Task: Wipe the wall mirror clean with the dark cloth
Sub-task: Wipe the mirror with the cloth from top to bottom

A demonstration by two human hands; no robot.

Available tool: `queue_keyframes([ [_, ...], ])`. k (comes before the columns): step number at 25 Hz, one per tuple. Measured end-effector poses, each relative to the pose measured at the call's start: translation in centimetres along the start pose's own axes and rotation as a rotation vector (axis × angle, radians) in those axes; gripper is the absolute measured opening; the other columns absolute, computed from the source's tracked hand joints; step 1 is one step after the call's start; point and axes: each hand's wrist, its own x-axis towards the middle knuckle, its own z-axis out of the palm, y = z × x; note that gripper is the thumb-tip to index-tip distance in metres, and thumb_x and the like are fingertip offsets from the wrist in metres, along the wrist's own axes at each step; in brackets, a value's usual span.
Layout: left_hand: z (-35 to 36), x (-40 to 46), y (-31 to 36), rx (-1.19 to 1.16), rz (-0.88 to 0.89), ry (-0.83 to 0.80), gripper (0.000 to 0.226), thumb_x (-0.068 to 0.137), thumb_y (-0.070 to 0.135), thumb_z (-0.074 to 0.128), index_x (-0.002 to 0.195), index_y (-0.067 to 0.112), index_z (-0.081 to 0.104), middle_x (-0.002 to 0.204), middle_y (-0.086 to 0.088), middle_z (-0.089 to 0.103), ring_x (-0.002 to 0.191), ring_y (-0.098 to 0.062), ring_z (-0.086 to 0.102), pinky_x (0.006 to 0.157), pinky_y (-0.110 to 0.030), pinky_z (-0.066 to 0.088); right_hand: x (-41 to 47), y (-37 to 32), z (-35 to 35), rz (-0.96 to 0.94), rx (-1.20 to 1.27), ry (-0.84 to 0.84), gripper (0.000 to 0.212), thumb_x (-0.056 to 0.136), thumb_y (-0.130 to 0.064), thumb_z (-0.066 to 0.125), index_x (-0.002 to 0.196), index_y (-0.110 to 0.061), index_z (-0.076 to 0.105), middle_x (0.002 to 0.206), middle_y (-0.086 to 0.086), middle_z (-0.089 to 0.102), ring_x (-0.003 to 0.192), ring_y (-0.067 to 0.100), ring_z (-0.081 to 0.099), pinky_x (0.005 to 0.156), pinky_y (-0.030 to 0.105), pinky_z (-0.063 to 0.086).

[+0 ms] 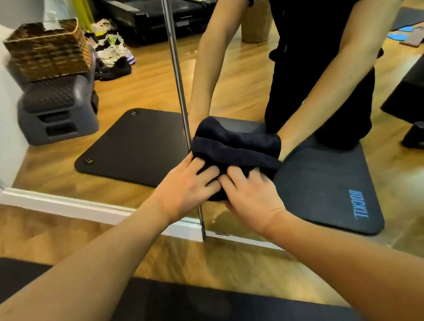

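Note:
The wall mirror (pixel 233 74) fills most of the head view, with a vertical metal seam (pixel 175 55) between two panels. A folded dark cloth (pixel 234 151) is pressed against the glass low down, right of the seam. My left hand (pixel 185 189) and my right hand (pixel 252 195) sit side by side on the cloth, fingers spread flat on it and pushing it onto the mirror. The reflection shows my arms and the cloth's far side.
A white baseboard (pixel 74 203) runs under the mirror. A black exercise mat (pixel 173 317) lies on the wooden floor below me. Reflected in the glass are a wicker basket (pixel 48 47) on a grey step platform (pixel 57 112), shoes and treadmills.

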Motion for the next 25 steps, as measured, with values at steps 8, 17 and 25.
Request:
queue_keyframes([
  [8,3.7,-4.3,4.2,-0.042,-0.142,-0.202,0.027,0.076,0.0,0.076,0.1,0.011,0.069,0.105,-0.011,0.061,0.1,-0.034,0.055,0.094,-0.047,0.051,-3.0,-2.1,4.0,-0.092,0.033,0.005,0.033,0.067,-0.014,0.076,0.099,-0.016,0.071,0.104,0.003,0.065,0.065,0.028,0.06,0.054,0.033,0.052],
  [17,5.2,0.6,11.4,0.059,-0.131,-0.17,0.025,0.087,0.003,0.048,0.1,0.01,0.068,0.107,-0.015,0.049,0.097,-0.038,0.048,0.085,-0.053,0.054,-9.5,3.7,5.0,-0.054,0.139,0.113,0.032,0.087,-0.008,0.04,0.089,-0.014,0.071,0.102,0.006,0.067,0.064,0.032,0.06,0.053,0.036,0.053],
  [25,7.4,12.6,22.4,-0.053,-0.038,-0.024,0.02,0.093,0.006,0.049,0.087,0.019,0.063,0.098,-0.007,0.052,0.085,-0.031,0.046,0.072,-0.045,0.048,-20.4,17.4,1.7,-0.044,0.114,0.081,0.013,0.086,-0.009,0.061,0.092,-0.015,0.07,0.093,0.007,0.062,0.059,0.029,0.053,0.054,0.038,0.051],
])
